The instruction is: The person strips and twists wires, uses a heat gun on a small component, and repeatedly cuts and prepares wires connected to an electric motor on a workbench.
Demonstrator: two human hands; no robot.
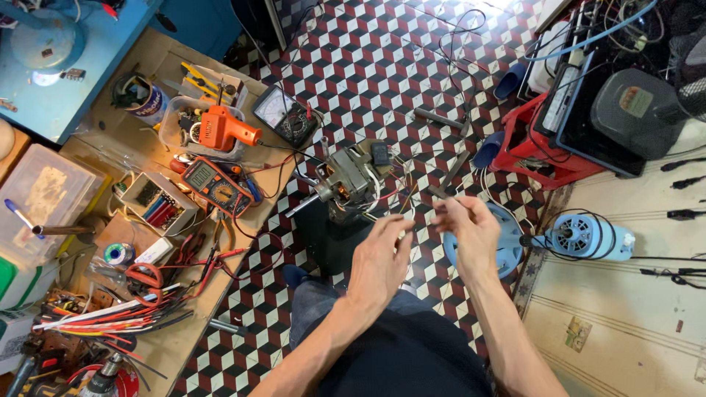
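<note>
Head view: blurred fingers (462,208) near motor (351,179)

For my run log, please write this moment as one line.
left hand: open, holds nothing | right hand: fingers pinched, content unclear | nearest: electric motor on black stand | beside: cluttered workbench

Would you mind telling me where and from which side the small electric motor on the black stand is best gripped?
Probably by the laminated metal core of the electric motor, from above, fingers on its two flat sides. The shaft juts out to the lower left, and thin wires trail off toward the hands, so both ends are poor holds.
</note>
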